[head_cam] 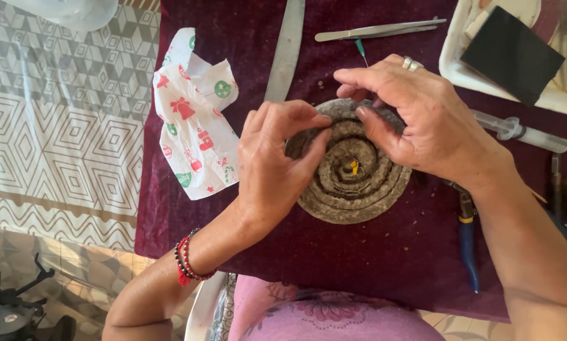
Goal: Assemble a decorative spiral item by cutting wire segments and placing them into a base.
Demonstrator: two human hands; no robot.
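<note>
Left hand (277, 161) and right hand (416, 120): both pinching the upper rim of a grey-brown coiled spiral disc (353, 189), which is lying flat on a maroon cloth (359, 259). Lying alongside: printed paper napkin (195, 120) at left, tweezers (378, 29) above, syringe (523, 131) and blue-handled pliers (468, 243) at right.

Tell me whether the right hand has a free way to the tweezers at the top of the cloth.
Probably yes. The right hand rests on the coiled spiral piece, and the tweezers lie just beyond its fingers on the dark red cloth. Only a small green-tipped needle lies between, off to one side.
</note>
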